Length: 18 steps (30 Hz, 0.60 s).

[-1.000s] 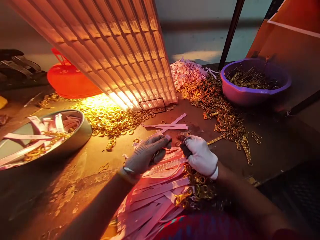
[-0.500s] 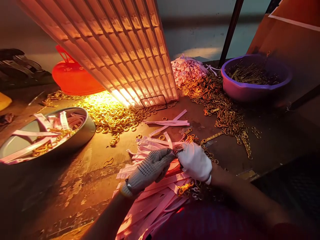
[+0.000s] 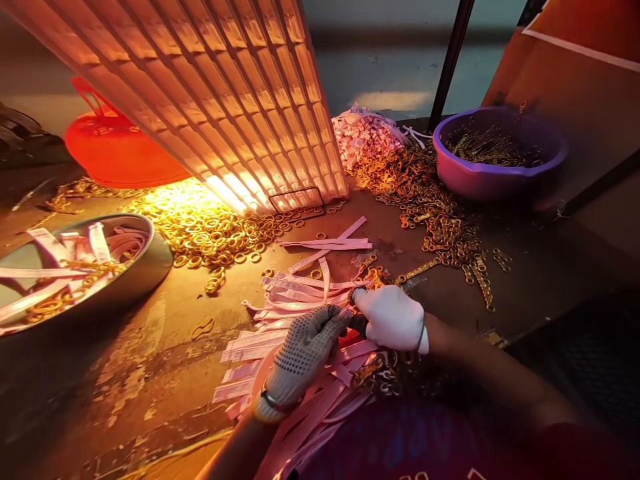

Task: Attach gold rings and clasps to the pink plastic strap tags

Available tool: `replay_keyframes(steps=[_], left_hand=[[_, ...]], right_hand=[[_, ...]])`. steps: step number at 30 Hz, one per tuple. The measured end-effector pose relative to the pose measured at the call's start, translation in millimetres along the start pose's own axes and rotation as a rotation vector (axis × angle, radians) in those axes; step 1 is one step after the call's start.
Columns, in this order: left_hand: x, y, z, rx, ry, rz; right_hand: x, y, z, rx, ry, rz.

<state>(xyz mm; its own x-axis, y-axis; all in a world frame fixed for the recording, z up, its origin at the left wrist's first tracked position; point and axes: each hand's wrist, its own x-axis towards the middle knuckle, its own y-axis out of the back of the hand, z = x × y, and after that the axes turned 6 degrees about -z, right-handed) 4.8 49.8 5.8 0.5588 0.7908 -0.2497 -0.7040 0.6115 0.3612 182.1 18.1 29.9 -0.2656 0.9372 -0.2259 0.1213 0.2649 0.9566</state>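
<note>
My left hand (image 3: 307, 350), in a grey knitted glove with dark dots, pinches a pink strap over a spread pile of pink straps (image 3: 287, 293). Against its fingertips, my right hand (image 3: 393, 319) in a white glove is closed at the same strap's end. Dark tips show at its thumb and fingers. The exact grip between the hands is mostly hidden. Below the right hand lie metal swivel hooks (image 3: 370, 373), partly in shadow. Just beyond the fingers are more gold hooks (image 3: 377, 275).
Gold rings (image 3: 215, 233) lie heaped under a bright light beside a leaning ribbed panel (image 3: 240, 100). An oval tub (image 3: 160, 250) at left holds finished-looking straps. Gold clasps (image 3: 440, 227) spread before a purple basin (image 3: 490, 177). A red container (image 3: 120, 153) stands behind.
The view has swung slightly right, so the table's things sit further left. My left hand has turned more upright, its wrist shifting right. Both hands stay together at the strap.
</note>
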Motion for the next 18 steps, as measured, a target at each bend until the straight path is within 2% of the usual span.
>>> replay_keyframes(steps=[7,10,13,15,18], left_hand=[[-0.8,0.4,-5.2,0.102,-0.013,-0.013],[1.2,0.3,-2.1,0.174,-0.064,-0.014],[3.6,2.5,5.5,0.227,-0.120,0.004],[4.1,11.7,10.9,0.246,-0.149,0.017],[1.9,42.4,11.5,0.256,-0.143,0.051]], right_hand=[[4.8,-7.3,-1.1,-0.122,0.196,-0.079],[7.2,-7.9,0.4,-0.116,0.232,-0.114],[10.8,-8.7,-1.3,-0.105,0.233,-0.087],[13.4,-8.5,-3.6,-0.098,0.238,-0.047],[14.2,-5.6,-5.3,-0.086,0.247,0.028]])
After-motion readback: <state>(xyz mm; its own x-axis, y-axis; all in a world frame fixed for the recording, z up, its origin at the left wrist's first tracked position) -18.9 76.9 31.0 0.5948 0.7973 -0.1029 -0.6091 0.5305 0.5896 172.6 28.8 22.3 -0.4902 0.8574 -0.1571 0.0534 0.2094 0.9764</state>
